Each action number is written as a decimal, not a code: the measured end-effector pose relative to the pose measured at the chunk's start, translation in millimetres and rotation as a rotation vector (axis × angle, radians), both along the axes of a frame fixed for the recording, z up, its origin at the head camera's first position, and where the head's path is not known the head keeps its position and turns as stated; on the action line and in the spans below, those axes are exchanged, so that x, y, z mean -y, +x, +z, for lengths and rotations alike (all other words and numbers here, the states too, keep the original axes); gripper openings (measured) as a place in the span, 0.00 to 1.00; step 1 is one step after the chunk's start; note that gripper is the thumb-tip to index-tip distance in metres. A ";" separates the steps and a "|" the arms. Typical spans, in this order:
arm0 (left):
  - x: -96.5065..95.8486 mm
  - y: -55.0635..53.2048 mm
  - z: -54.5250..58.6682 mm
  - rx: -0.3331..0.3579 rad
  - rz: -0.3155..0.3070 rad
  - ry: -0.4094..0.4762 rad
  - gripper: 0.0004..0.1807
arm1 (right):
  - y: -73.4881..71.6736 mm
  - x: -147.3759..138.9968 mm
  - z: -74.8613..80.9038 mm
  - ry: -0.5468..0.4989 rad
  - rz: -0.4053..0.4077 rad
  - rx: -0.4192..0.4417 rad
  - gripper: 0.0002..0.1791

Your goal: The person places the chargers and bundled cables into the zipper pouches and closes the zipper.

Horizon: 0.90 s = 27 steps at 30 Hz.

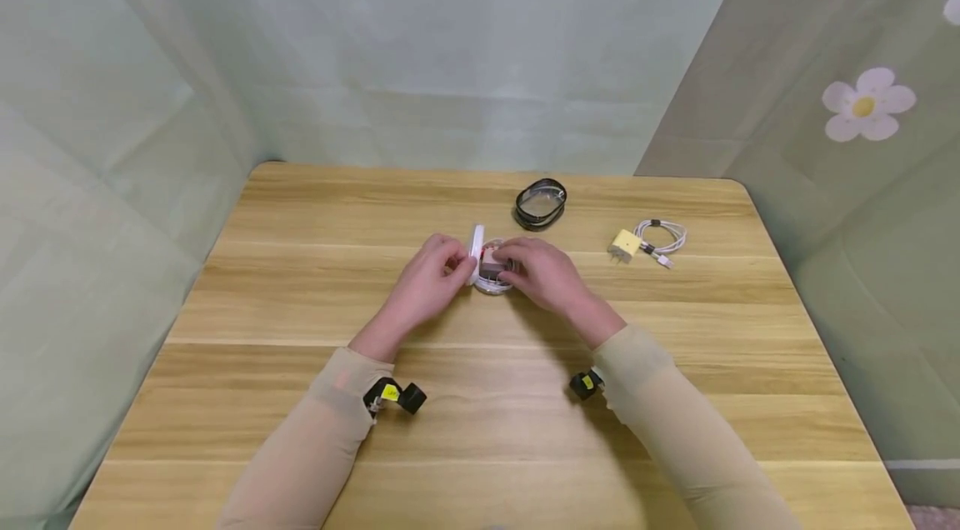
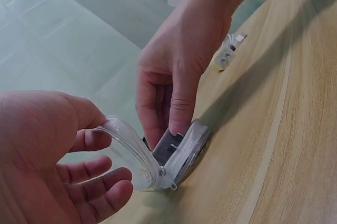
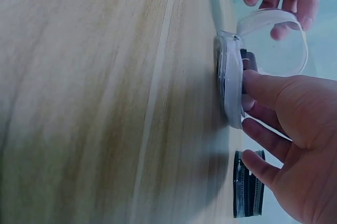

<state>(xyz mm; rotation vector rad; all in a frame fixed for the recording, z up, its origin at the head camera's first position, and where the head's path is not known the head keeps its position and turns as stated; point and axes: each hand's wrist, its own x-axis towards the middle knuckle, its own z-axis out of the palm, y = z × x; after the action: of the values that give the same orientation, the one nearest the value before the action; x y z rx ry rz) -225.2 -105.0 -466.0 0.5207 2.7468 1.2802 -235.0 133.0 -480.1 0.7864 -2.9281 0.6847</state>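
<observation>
A small round clear zip case (image 2: pixel 190 153) with white trim lies unzipped on the table, its lid (image 1: pixel 477 240) standing up on the left side. My left hand (image 1: pixel 431 276) pinches the edge of that lid between thumb and forefinger, the other fingers loosely bent in the left wrist view. With thumb and fingertips, my right hand (image 1: pixel 551 273) holds a dark plug charger (image 2: pixel 167 148) at the case's opening; its metal prongs show. The charger's top looks pale with a bit of red in the head view. Part of the charger is hidden by the fingers and the case wall.
Behind the hands stands a second round clear case with black trim (image 1: pixel 527 221). To the right lie a yellow plug charger (image 1: pixel 624 244) and a coiled white USB cable (image 1: pixel 681 240). Pale curtains enclose the wooden table's (image 1: pixel 300 205) back and sides.
</observation>
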 end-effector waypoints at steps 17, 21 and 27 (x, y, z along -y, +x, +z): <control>-14.4 -4.7 4.3 -0.018 -0.038 -0.047 0.11 | 1.1 6.0 -1.3 0.030 -0.020 -0.076 0.16; -17.3 -5.9 6.7 -0.006 -0.038 -0.060 0.10 | 0.2 6.9 -1.1 0.023 -0.035 -0.077 0.14; -14.3 -4.7 7.4 0.003 -0.020 -0.079 0.10 | 1.4 7.8 -3.8 0.018 -0.070 -0.053 0.18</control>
<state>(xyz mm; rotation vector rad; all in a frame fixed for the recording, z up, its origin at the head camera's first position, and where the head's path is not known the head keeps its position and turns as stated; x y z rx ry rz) -229.9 -90.6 -458.6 0.5386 2.7688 1.1622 -233.6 125.2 -483.9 0.6892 -2.9023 0.6225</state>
